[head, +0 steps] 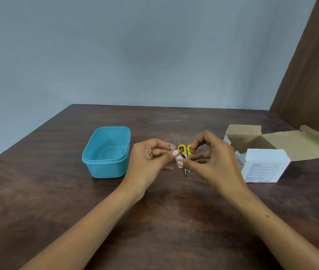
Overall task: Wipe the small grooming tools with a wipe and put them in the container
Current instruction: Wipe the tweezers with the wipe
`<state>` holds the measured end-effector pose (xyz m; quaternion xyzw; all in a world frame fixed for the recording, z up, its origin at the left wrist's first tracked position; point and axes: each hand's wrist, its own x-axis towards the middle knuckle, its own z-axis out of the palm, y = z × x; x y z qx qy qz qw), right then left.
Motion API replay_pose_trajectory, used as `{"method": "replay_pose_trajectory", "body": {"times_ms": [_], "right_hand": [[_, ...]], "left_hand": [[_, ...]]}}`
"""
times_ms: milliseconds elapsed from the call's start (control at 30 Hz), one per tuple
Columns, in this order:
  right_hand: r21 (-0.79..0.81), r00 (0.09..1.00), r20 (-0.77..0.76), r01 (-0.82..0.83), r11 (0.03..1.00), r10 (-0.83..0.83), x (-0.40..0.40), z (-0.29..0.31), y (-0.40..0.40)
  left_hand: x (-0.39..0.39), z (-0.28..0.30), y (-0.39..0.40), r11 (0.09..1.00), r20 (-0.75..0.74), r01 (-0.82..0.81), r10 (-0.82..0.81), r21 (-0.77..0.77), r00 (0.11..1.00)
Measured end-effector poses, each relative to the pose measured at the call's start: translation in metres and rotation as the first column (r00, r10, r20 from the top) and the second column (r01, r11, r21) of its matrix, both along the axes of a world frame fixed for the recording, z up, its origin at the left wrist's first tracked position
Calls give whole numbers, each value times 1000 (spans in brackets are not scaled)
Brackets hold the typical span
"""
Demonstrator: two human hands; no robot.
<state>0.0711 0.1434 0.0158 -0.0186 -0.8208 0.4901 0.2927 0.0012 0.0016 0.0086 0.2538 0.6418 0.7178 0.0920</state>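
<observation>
Over the brown table (174, 221), both hands (147, 162) (211, 160) pinch scissors (184, 151) and wipe (179, 159).

Sitting in plain room, likely home: dark wood-grain bench (174, 221) standing against bare grey-blue wall (135, 55), brown panel (310, 75) rising at right, opened cardboard box (267, 152) lying nearby.

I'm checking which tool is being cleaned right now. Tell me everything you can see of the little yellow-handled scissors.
The scissors are small, with two yellow, plastic-looking finger loops and thin, metal-looking blades. They are held above the table between both hands, loops away from the person, blade tips pointing down toward them and slightly parted. The right hand pinches the loops; the left hand presses a small white wipe on the blades.
</observation>
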Motion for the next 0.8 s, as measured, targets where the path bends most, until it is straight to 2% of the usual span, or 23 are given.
{"method": "replay_pose_trajectory", "body": {"times_ms": [133, 400, 800], "right_hand": [[-36, 995, 82, -55, 998, 58, -2, 2, 5], [-8, 985, 149, -86, 996, 86, -2, 1, 14], [-71, 991, 76, -101, 992, 107, 0, 4, 5]], "left_hand": [[-2, 1, 0, 999, 30, -34, 33, 40, 999], [-5, 5, -2, 993, 71, -69, 62, 99, 996], [-2, 2, 0, 995, 103, -48, 39, 82, 994]]}}
